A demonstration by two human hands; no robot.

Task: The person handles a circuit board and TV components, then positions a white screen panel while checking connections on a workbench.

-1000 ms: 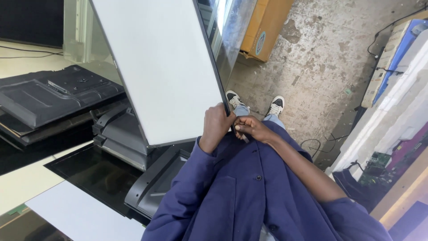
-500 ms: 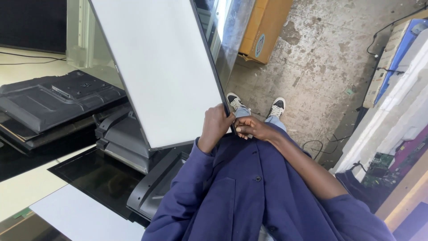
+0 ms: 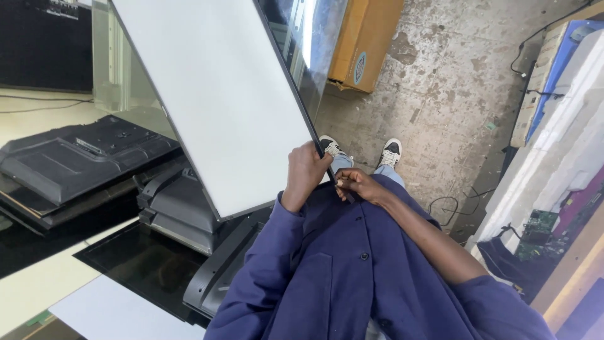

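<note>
Far left, on the pale bench point(image 3: 38, 135): black moulded rear covers of flat screens point(image 3: 75, 160), stacked face down, one over another, with a second pile of dark plastic shells point(image 3: 182, 208) just beside them toward the bench's near edge. A dark glass sheet point(image 3: 135, 267) lies flat at the near edge, and a white sheet point(image 3: 113, 315) overlaps its near corner. Above these a large white flat panel point(image 3: 217, 101) with a thin black frame is tilted up on edge, leaning away from the wearer, its lower end down among the shells; probably held this way so its black-framed right edge faces the hands. Left hand point(image 3: 306, 173): fingers wrapped closed round the panel's right edge near its lower corner, thumb on the white face, taking the weight and keeping the tilt. Right hand point(image 3: 355, 186): just beside the left, touching the same corner, fingers pinched nearly shut on the thin black edge strip or something small there; what exactly is in the pinch cannot be made out. Both sleeves belong to a navy work coat point(image 3: 340, 271). Below, two sneakers point(image 3: 362, 151) on the stained concrete floor point(image 3: 453, 75). A cardboard box point(image 3: 365, 41) leans farther off. Far right: white foam slabs point(image 3: 553, 145), a green circuit board point(image 3: 538, 226), loose cables.
</note>
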